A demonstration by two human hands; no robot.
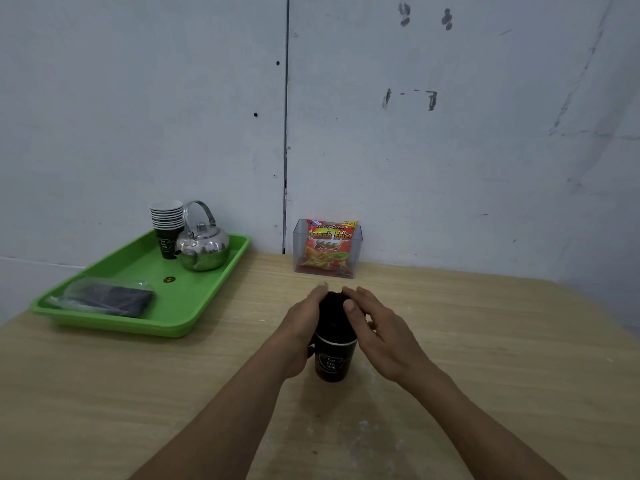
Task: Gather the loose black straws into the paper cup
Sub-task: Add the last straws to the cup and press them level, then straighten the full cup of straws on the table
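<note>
The snack packet (pixel 328 247) reads "Kentang Goreng French Fries 2000".

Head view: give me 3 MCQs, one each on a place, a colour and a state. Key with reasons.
1. The steel kettle stands: A on the green tray; B on a shelf; C on the floor.
2. The near paper cup is: A white; B black; C green.
3. The black straws are: A scattered flat; B lifted in the air; C standing bundled in the cup.
Key: 1 A, the kettle sits at the tray's far end. 2 B, its wall is black under a white rim. 3 C, the bundle rises from the cup, with the left hand and right hand against its sides.
</note>
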